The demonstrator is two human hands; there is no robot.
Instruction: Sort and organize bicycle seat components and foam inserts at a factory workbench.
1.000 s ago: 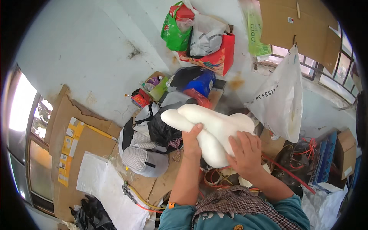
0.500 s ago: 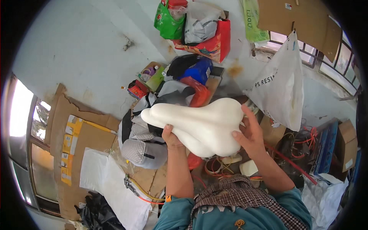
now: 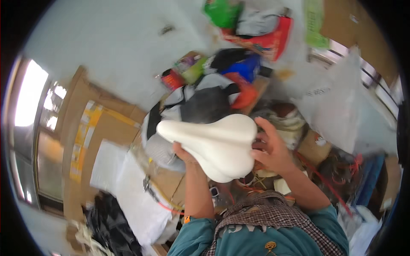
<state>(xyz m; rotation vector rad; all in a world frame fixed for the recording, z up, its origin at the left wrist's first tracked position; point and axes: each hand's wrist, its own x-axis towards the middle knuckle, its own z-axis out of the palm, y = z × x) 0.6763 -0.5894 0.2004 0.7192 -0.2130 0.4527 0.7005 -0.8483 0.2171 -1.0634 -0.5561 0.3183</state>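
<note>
A smooth white bicycle saddle is held up in front of me, its narrow nose to the left and its broad end to the right. My left hand grips its near side below the nose, the thumb against the edge and the other fingers hidden underneath. At the broad end is my right hand, its index finger raised along the rim and the other fingers bent at the edge. What those fingertips press on is partly hidden.
Behind the saddle lies a pile of grey and black cloth. Cardboard and white sheeting are at left, near a black plastic bag. A white sack hangs at right above tangled red cords.
The surroundings have shifted rightward in view with some blur. The saddle looks shorter and turned, and its broad end has come left together with my right hand.
</note>
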